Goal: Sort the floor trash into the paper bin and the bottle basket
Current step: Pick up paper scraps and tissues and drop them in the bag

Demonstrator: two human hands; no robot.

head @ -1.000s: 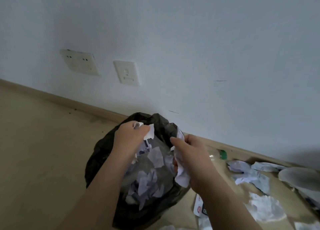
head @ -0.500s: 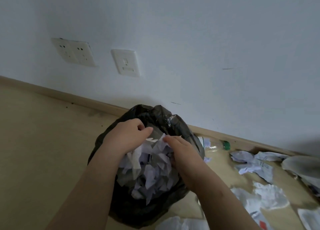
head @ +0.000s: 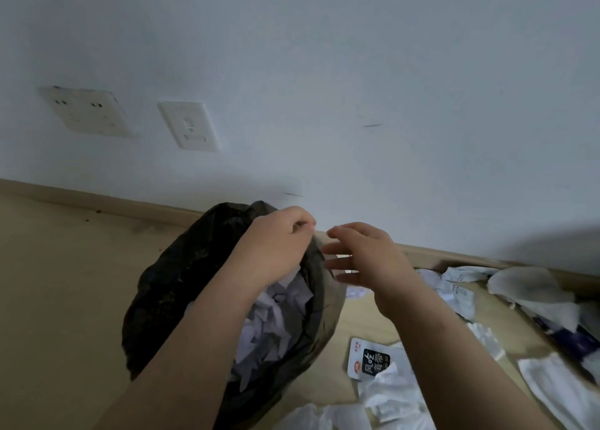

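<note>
Nearest, at the bottom edge, both bare forearms reach forward, and white floor paper [head: 394, 394] lies crumpled between and to the right of them on the tan floor [head: 58, 283]. Just beyond that heap a printed packet [head: 368, 360] with a dark label lies flat, partly under the crumpled sheets. To its left stands the paper bin [head: 175, 287] — a soft black bag, open-mouthed, set close to the skirting board [head: 97, 202]. Inside it sits a mound of binned paper [head: 269, 319], pale scraps piled under the left forearm. The left hand [head: 276, 244] is at the far right side of the bin's mouth, fingers curled in and pinching the bag's rim, which hangs down grey and thin below the knuckles. The right hand [head: 367, 257] hovers just beside that rim, outside the bin, fingers spread and relaxed, holding nothing. Further right, more scattered sheets [head: 454, 288] lie along the skirting, and beside them a pale grey lump [head: 532, 290] too blurred to identify. Behind everything rises the white wall [head: 357, 72], carrying a socket plate [head: 87, 111] and, to its right, a switch plate [head: 190, 126] — both well above the bin.
</note>
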